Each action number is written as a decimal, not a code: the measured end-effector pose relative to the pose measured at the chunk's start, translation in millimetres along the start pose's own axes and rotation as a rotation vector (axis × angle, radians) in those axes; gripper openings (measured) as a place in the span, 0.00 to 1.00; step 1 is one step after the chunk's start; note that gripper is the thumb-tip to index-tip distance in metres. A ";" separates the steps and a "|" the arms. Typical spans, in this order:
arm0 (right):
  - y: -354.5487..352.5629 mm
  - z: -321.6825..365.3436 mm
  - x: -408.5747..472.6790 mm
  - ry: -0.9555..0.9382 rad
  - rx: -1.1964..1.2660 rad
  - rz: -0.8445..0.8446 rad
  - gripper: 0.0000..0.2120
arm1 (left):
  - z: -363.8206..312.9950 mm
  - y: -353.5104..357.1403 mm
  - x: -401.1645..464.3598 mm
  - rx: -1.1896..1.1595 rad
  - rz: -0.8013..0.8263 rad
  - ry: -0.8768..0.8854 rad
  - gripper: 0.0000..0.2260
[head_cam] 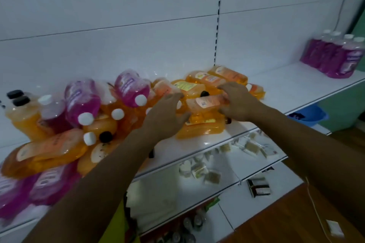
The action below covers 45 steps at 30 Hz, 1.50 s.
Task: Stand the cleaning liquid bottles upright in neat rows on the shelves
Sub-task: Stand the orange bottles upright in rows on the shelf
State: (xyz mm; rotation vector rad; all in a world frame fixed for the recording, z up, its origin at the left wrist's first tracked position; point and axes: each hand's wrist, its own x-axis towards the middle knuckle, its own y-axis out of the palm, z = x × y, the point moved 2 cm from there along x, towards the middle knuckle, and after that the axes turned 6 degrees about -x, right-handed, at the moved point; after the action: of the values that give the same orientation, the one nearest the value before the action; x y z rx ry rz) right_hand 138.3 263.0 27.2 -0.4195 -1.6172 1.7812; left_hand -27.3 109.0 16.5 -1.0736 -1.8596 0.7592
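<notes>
Orange bottle (205,102) lying flat between left hand (166,112), right hand (239,100); both grips wide.

Two bare forearms, no sleeves, left hand (167,112), right hand (240,100)

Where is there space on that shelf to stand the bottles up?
The white shelf is bare between the pile of lying orange bottles and the upright purple bottles with white caps at the far right. There is a smaller bare strip along the front edge below both hands. The left side is crowded with heaped orange and purple bottles.
</notes>
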 end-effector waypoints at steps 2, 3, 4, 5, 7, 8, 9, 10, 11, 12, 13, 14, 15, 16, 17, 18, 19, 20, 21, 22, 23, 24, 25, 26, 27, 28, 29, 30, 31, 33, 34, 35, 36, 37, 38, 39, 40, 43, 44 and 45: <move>4.6 -21.5 1.1 0.025 -0.017 0.077 0.40 | -4.8 19.1 6.3 -0.038 0.033 -0.061 0.26; 7.3 -30.3 0.8 0.047 -0.010 0.104 0.42 | -6.7 26.8 8.8 -0.067 0.027 -0.095 0.26; 11.0 -38.8 2.0 0.060 0.018 0.118 0.44 | -9.5 32.1 10.9 -0.093 0.012 -0.138 0.27; 12.1 -44.2 1.2 0.080 0.059 0.128 0.45 | -10.8 36.7 13.4 -0.119 -0.009 -0.178 0.27; 16.1 -53.6 0.4 0.116 0.177 0.135 0.45 | -13.4 42.8 16.5 -0.153 -0.051 -0.255 0.26; 18.1 -56.6 -0.3 0.114 0.236 0.142 0.43 | -14.7 44.4 17.8 -0.168 -0.066 -0.293 0.25; 19.2 -57.2 -1.3 0.102 0.278 0.155 0.39 | -15.3 45.8 18.9 -0.178 -0.083 -0.317 0.24; 21.0 -57.8 -1.5 0.081 0.307 0.149 0.36 | -15.7 46.9 19.8 -0.165 -0.091 -0.323 0.23; 21.3 -57.1 -2.6 0.082 0.310 0.141 0.32 | -16.5 46.8 20.0 -0.141 -0.093 -0.323 0.22; 21.8 -57.0 -2.8 0.082 0.320 0.111 0.30 | -15.9 46.8 20.4 -0.134 -0.088 -0.323 0.21; 22.0 -57.2 -3.0 0.092 0.317 0.084 0.29 | -13.9 47.6 20.8 -0.159 -0.079 -0.333 0.21; 23.0 -57.8 -2.6 0.090 0.330 0.058 0.30 | -14.4 47.2 20.0 -0.214 -0.069 -0.349 0.19; 22.1 -56.8 -4.3 0.098 0.344 0.048 0.31 | -14.0 46.7 18.8 -0.270 -0.070 -0.374 0.17; 22.3 -56.1 -5.1 0.104 0.372 0.026 0.32 | -15.2 46.4 17.0 -0.318 -0.077 -0.390 0.15; 21.3 -54.2 -6.6 0.116 0.401 0.005 0.33 | -18.0 46.0 14.7 -0.345 -0.088 -0.395 0.17; 20.1 -52.9 -7.3 0.125 0.441 -0.034 0.34 | -21.6 46.4 12.2 -0.360 -0.091 -0.394 0.22; 17.6 -50.4 -8.7 0.140 0.484 -0.066 0.33 | -26.7 47.0 9.0 -0.365 -0.090 -0.385 0.27; 12.7 -47.0 -10.4 0.142 0.535 -0.119 0.32 | -32.5 48.0 5.9 -0.369 -0.082 -0.365 0.31; 5.9 -42.0 -13.2 0.137 0.566 -0.163 0.31 | -37.4 48.8 2.3 -0.367 -0.075 -0.341 0.35; -1.4 -36.2 -16.3 0.121 0.578 -0.205 0.30 | -40.7 49.3 -1.8 -0.344 -0.078 -0.309 0.37; -7.8 -29.4 -19.8 0.100 0.577 -0.229 0.29 | -42.0 48.2 -6.7 -0.306 -0.090 -0.289 0.39; -13.6 -22.2 -23.9 0.075 0.583 -0.247 0.29 | -42.3 44.5 -13.2 -0.267 -0.125 -0.278 0.38; -19.0 -14.5 -27.9 0.055 0.590 -0.248 0.29 | -39.0 38.9 -19.2 -0.259 -0.181 -0.264 0.36; -24.7 -5.1 -33.2 0.031 0.596 -0.244 0.31 | -35.2 31.7 -26.0 -0.274 -0.230 -0.256 0.32; -28.9 4.3 -38.0 0.010 0.612 -0.229 0.33 | -29.7 23.8 -34.0 -0.299 -0.267 -0.256 0.30; -32.9 14.5 -42.4 -0.010 0.636 -0.211 0.34 | -21.2 15.9 -42.9 -0.343 -0.264 -0.258 0.29; -36.9 26.4 -46.7 -0.036 0.661 -0.195 0.34 | -12.7 7.2 -53.7 -0.397 -0.237 -0.258 0.30; -40.6 40.2 -51.0 -0.062 0.681 -0.171 0.32 | -4.9 -2.4 -66.7 -0.455 -0.207 -0.273 0.32; -43.7 56.0 -55.0 -0.090 0.689 -0.146 0.29 | 4.4 -11.7 -81.5 -0.524 -0.193 -0.289 0.32; -49.3 94.6 -62.8 -0.162 0.686 -0.114 0.27 | 16.9 -32.5 -115.6 -0.690 -0.186 -0.299 0.23; -51.3 116.1 -66.3 -0.203 0.703 -0.098 0.27 | 23.1 -43.7 -132.4 -0.753 -0.192 -0.312 0.18; -51.9 137.8 -69.3 -0.244 0.728 -0.072 0.29 | 29.7 -54.8 -149.1 -0.803 -0.206 -0.328 0.16; -52.0 160.7 -73.1 -0.283 0.750 -0.043 0.31 | 36.5 -65.6 -166.3 -0.836 -0.217 -0.351 0.15; -50.8 183.5 -76.6 -0.320 0.765 -0.014 0.34 | 44.8 -77.0 -184.2 -0.869 -0.239 -0.365 0.15; -49.1 206.7 -79.8 -0.354 0.769 0.005 0.37 | 52.1 -91.2 -202.0 -0.881 -0.267 -0.388 0.16; -46.5 229.3 -82.7 -0.387 0.764 0.013 0.39 | 59.9 -105.1 -219.6 -0.903 -0.296 -0.410 0.18; -43.5 252.6 -86.8 -0.411 0.760 0.011 0.40 | 67.1 -119.5 -238.0 -0.913 -0.320 -0.438 0.20; -30.9 324.4 -101.1 -0.444 0.805 -0.013 0.39 | 88.7 -161.0 -292.0 -0.879 -0.398 -0.502 0.18; -25.6 347.8 -105.5 -0.461 0.835 -0.013 0.37 | 94.8 -173.4 -309.4 -0.854 -0.425 -0.529 0.18; -19.7 370.7 -109.5 -0.484 0.858 -0.011 0.35 | 100.6 -185.5 -326.2 -0.829 -0.458 -0.557 0.19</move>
State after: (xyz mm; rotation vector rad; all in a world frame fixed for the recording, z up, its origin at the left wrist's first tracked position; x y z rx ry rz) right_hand -18.4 -85.6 88.1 0.4450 -0.9538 2.4671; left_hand -94.3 -273.4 1.4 -0.8750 -2.8956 -0.0356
